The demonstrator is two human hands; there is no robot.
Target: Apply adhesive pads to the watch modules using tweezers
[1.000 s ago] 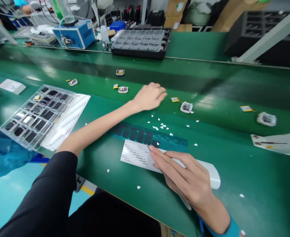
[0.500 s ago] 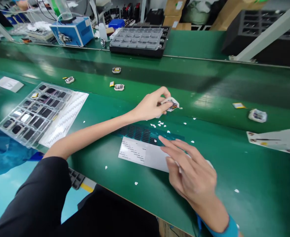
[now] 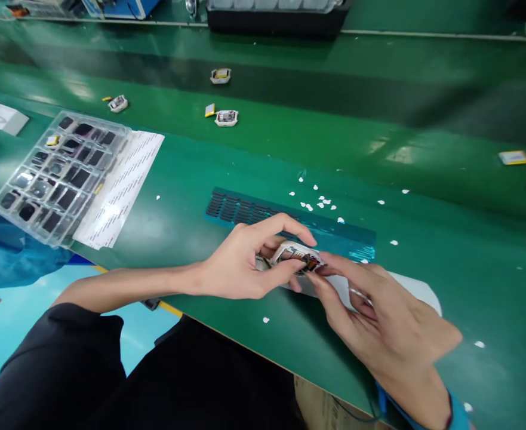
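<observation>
My left hand (image 3: 240, 263) grips a small white electronic device housing (image 3: 296, 254), its open side with circuitry and an orange-brown part showing. At the housing's right end, the thumb and forefinger of my right hand (image 3: 388, 316) pinch close together on its edge; any tiny part between them is hidden. Beneath my hands lies a teal film strip (image 3: 334, 230) with rows of black pieces. A white sheet shows partly below my fingers, and a white rounded object (image 3: 417, 289) sticks out behind my right hand. Small white tabs (image 3: 323, 202) are scattered beyond the strip.
To the left, a clear compartment tray (image 3: 61, 179) of dark screens lies beside a printed white sheet (image 3: 131, 185). Open housings with yellow batteries (image 3: 225, 117) rest on the green bench further back. A white box (image 3: 2, 116) stands far left; a black tray (image 3: 271, 22) sits on the shelf.
My left hand has brought the housing down and nearer to me. My right hand has moved to meet it and closed its fingertips at its edge. The view has tilted downward.
</observation>
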